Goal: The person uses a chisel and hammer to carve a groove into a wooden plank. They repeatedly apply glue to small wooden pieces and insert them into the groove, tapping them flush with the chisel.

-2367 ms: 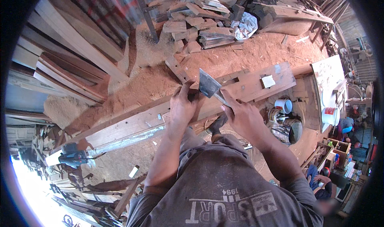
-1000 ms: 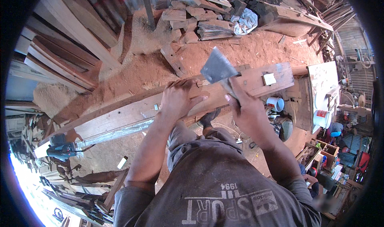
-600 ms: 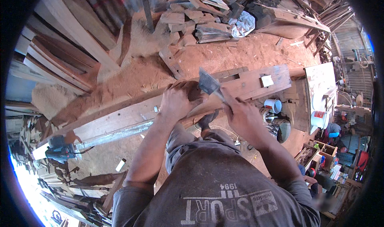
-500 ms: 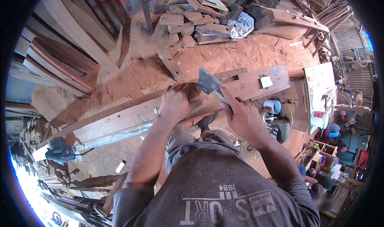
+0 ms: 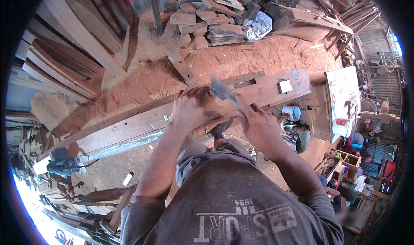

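A long wooden beam [image 5: 118, 130] runs across in front of me, from the lower left up to the right. My left hand [image 5: 189, 109] is on it, fingers bent toward its far edge and thumb reaching right; whatever is between them is mostly hidden. My right hand [image 5: 261, 126] grips the handle of a tool with a broad, flat grey metal head [image 5: 222, 89]. Blurred by motion, that head is over the beam, just right of my left hand. A small white square [image 5: 285, 86] rests on the beam's right end.
A dark power tool [image 5: 62, 166] sits at the beam's left end. Stacked wood offcuts [image 5: 220, 33] lie beyond the sawdust-covered ground, with leaning planks [image 5: 64, 68] at left. Buckets [image 5: 292, 112] stand right of my right hand, near a white-topped table [image 5: 334, 89]. Another person [image 5: 334, 195] is at lower right.
The tool's head has tipped slightly left and blurred, with my right hand shifting slightly left. My left hand stays at the same spot on the beam. The whole view has drifted slightly.
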Demonstrator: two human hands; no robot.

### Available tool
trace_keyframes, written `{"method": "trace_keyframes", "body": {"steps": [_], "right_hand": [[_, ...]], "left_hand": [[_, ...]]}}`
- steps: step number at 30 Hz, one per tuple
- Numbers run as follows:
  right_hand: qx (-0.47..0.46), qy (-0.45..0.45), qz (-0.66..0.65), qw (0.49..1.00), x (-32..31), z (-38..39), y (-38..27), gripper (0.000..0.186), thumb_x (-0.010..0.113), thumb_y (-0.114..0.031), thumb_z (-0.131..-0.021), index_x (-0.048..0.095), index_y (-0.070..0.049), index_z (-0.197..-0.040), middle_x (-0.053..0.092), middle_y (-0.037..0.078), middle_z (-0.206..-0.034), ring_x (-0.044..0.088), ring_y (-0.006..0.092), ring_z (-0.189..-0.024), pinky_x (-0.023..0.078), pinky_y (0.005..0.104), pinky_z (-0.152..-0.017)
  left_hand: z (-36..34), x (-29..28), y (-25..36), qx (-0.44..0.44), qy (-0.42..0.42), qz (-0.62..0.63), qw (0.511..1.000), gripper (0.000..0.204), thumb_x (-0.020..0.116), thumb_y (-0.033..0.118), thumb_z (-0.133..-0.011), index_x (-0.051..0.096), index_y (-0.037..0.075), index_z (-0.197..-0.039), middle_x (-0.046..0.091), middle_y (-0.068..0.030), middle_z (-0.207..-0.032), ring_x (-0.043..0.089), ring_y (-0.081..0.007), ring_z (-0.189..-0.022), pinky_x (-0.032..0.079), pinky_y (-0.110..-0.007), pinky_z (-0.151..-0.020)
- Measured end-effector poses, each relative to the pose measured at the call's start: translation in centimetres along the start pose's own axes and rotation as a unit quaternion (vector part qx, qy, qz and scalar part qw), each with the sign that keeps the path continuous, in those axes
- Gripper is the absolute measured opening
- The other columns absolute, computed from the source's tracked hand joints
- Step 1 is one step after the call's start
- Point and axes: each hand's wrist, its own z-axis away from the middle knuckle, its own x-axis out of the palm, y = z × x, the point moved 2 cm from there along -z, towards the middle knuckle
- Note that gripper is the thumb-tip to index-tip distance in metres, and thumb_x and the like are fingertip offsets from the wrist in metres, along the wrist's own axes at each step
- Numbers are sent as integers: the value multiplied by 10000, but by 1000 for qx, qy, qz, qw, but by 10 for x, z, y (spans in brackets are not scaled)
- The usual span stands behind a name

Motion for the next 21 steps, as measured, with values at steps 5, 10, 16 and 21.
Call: {"method": "trace_keyframes", "body": {"steps": [5,10,16,21], "right_hand": [[14,-26,-20,999,-13,-2,-3,561,535,-262,-1069,371,-153,-1594,675,264,-1041,702,487,-843,570,568,-727],[3,-11,17,1000,3,2,0,520,590,-231,-1048,462,-142,-1544,666,246,-951,693,465,-845,547,554,-711],[24,8,-22,999,-14,4,-8,566,577,-227,-1054,397,-154,-1586,673,230,-960,686,466,-839,543,563,-722],[21,-24,2,999,-7,5,1,581,563,-246,-1059,371,-165,-1601,687,246,-1019,690,478,-875,553,569,-753]], "left_hand": [[2,7,-2,-6,-3,-39,999,933,801,738,-695,627,94,-1347,676,-127,-1346,598,-290,-1333,501,-459,-1101],[0,6,-2,-18,-22,-13,1000,940,752,779,-726,627,87,-1351,671,-127,-1356,573,-277,-1369,481,-468,-1126],[2,9,-3,-21,-41,-44,998,957,747,783,-732,611,88,-1376,664,-137,-1372,561,-278,-1380,462,-468,-1146],[-1,13,-6,-30,-33,-37,998,966,764,777,-717,618,79,-1367,662,-152,-1375,572,-301,-1368,445,-476,-1156]]}}
